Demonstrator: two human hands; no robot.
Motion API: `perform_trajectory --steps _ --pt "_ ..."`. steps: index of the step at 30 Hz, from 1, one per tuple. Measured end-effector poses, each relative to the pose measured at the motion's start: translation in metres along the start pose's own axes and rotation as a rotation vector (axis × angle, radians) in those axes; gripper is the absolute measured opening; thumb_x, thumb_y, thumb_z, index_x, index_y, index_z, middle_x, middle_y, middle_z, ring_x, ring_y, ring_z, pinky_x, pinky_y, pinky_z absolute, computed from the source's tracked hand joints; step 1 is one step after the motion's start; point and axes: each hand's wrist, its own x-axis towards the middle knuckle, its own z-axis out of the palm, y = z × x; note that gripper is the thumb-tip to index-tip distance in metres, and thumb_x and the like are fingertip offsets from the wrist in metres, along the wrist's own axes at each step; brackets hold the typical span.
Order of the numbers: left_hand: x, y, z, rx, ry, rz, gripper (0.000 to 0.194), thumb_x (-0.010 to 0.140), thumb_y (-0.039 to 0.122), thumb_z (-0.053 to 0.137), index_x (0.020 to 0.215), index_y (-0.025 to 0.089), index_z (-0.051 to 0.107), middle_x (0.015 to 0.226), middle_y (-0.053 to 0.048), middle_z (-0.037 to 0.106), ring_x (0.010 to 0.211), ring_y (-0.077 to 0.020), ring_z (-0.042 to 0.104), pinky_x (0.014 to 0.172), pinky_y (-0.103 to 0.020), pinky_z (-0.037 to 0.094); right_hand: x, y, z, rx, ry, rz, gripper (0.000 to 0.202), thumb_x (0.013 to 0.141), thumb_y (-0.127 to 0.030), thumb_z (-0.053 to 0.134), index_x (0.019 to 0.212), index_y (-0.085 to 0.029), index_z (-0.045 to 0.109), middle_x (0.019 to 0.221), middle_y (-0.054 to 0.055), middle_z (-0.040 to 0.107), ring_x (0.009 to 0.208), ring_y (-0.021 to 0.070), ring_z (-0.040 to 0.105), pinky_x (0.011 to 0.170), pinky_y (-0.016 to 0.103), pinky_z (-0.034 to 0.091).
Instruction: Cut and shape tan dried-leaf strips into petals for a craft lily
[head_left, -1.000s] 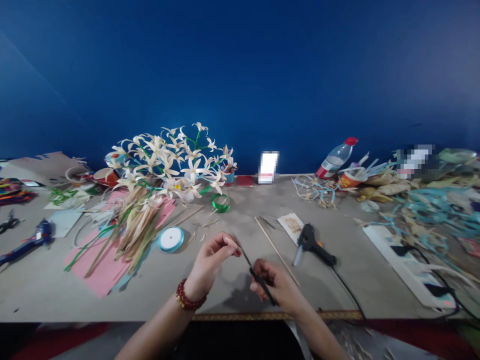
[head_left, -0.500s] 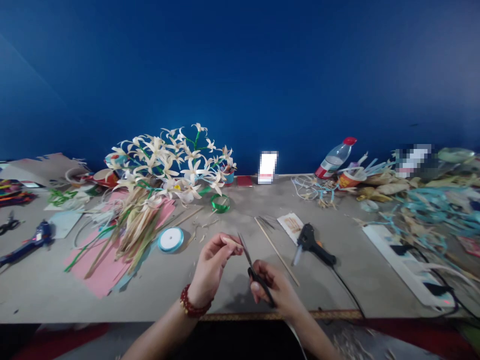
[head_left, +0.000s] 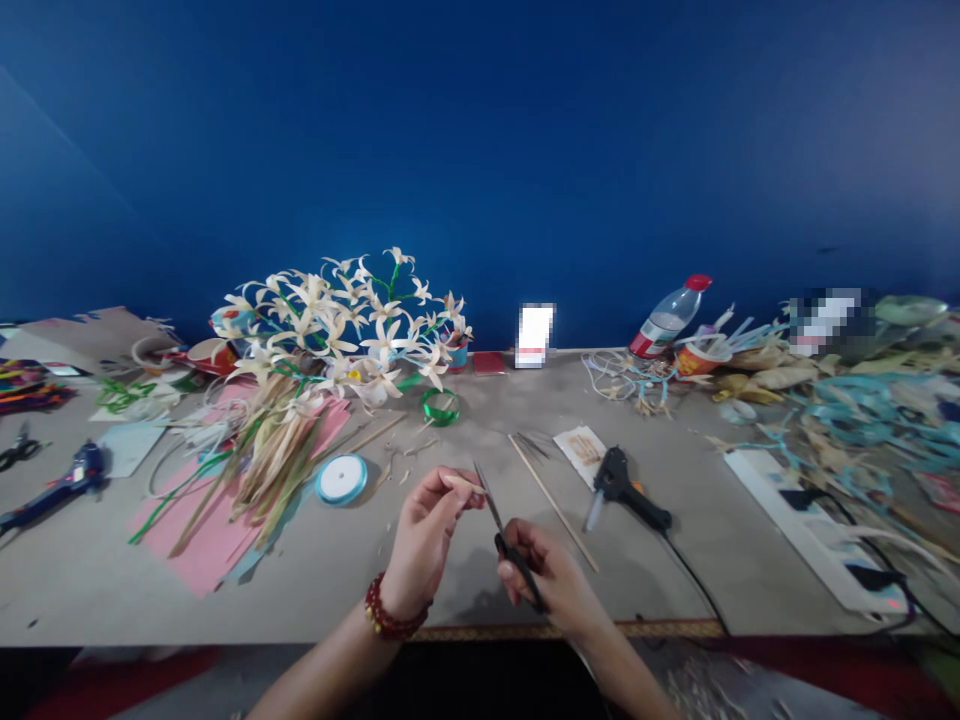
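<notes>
My left hand (head_left: 426, 535) is closed in a pinch on a small pale strip (head_left: 466, 486), which looks like a piece of dried husk. Black-handled scissors (head_left: 517, 560) are gripped in my right hand (head_left: 551, 575), their blades pointing up and away beside the strip's tip. The blades look nearly closed; whether they touch the strip I cannot tell. Left of my hands lies a spool of light blue ribbon (head_left: 341, 480). A thin wooden stick (head_left: 553, 500) rests on the table to the right, with a black glue gun (head_left: 630, 495) beyond it.
White flowers on green stems (head_left: 345, 320) stand at the back left, behind a bundle of dried husks (head_left: 274, 460) on pink paper (head_left: 195, 545). A power strip (head_left: 810, 530) with cables lies right. A bottle (head_left: 671, 318) leans at the back near a cup (head_left: 703, 355).
Both hands stay almost in place. The scissors have shifted very slightly left, and my left wrist has moved a little to the right.
</notes>
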Motion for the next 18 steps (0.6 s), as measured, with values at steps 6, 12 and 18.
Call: perform_trajectory --steps 6,12,18 --pt "0.0009 -0.0004 -0.0007 -0.009 -0.002 -0.004 0.012 0.084 0.019 0.069 0.074 0.015 0.063 0.086 -0.004 0.067 0.075 -0.0126 0.06 0.077 -0.026 0.047 0.0017 0.004 -0.0011 0.01 0.032 0.003 0.058 0.063 -0.07 0.073 0.07 -0.023 0.039 0.055 -0.01 0.042 0.043 0.0056 0.04 0.043 0.019 0.036" --pt "0.0007 -0.0001 0.0028 -0.034 0.014 -0.003 0.011 0.083 0.02 0.07 0.075 0.015 0.064 0.083 -0.003 0.065 0.073 -0.0125 0.059 0.075 -0.026 0.047 0.0004 0.0017 0.0019 0.026 0.001 -0.044 0.058 0.065 -0.07 0.073 0.074 -0.022 0.043 0.06 -0.007 0.046 0.047 0.0074 0.044 0.047 0.02 0.041" --pt "-0.001 -0.001 0.0025 -0.023 0.027 0.005 0.011 0.083 0.02 0.07 0.076 0.015 0.064 0.084 -0.003 0.065 0.075 -0.0123 0.059 0.076 -0.026 0.047 0.0006 0.003 0.0026 0.034 -0.005 -0.033 0.056 0.066 -0.068 0.073 0.073 -0.022 0.042 0.059 -0.008 0.045 0.046 0.0072 0.042 0.047 0.02 0.039"
